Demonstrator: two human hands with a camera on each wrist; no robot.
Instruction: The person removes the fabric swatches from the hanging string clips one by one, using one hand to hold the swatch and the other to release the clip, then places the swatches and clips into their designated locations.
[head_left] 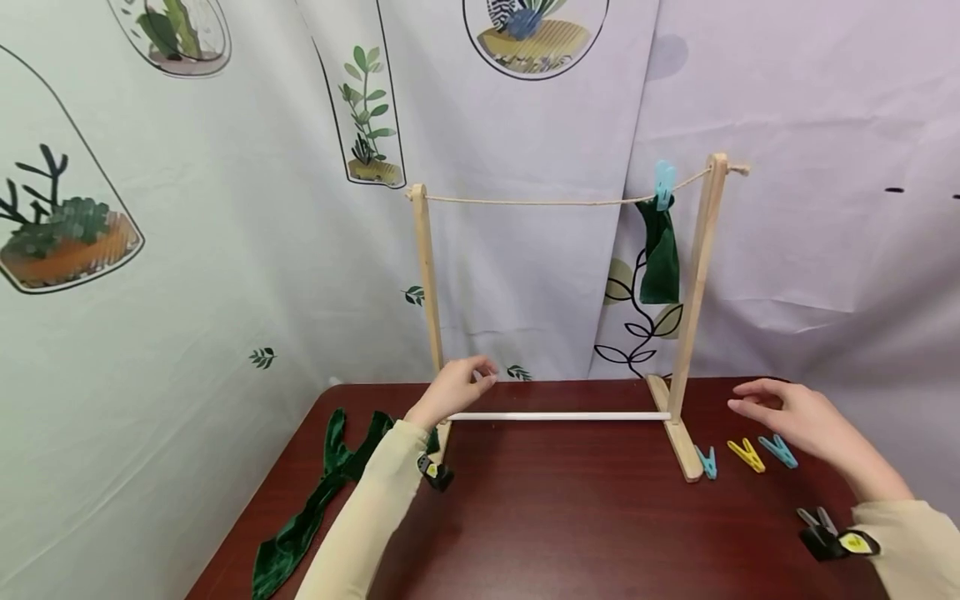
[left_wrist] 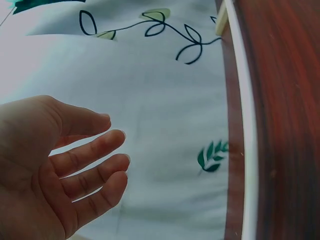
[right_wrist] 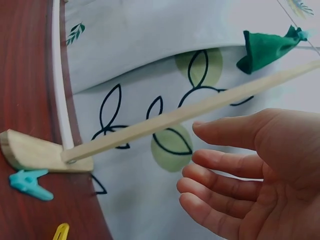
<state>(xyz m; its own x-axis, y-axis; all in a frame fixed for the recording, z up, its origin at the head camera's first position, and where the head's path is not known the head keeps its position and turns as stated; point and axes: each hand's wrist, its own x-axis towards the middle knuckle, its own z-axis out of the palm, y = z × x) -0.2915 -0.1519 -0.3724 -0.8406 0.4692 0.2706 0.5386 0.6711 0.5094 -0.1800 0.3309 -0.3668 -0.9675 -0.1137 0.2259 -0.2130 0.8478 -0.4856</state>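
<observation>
My left hand [head_left: 453,390] hovers near the rack's left post [head_left: 426,279], holding nothing, its fingers loosely bent. In the left wrist view its fingers [left_wrist: 97,175] stand apart from the thumb. My right hand [head_left: 810,421] is in the air right of the wooden rack's right post [head_left: 697,287], also holding nothing. Below it lie a yellow clothespin [head_left: 746,456] and a blue clothespin [head_left: 778,451]; another blue clothespin [head_left: 707,462] is beside the rack's foot. On the rope [head_left: 525,202], a light-blue clothespin [head_left: 664,185] holds a green velvet cloth [head_left: 661,258], hanging down.
More green velvet cloth [head_left: 300,525] lies in long strips on the dark red table [head_left: 555,517], partly behind my left forearm. A white rod [head_left: 558,416] joins the rack's feet. Behind the table hangs a white curtain [head_left: 525,275] with plant prints.
</observation>
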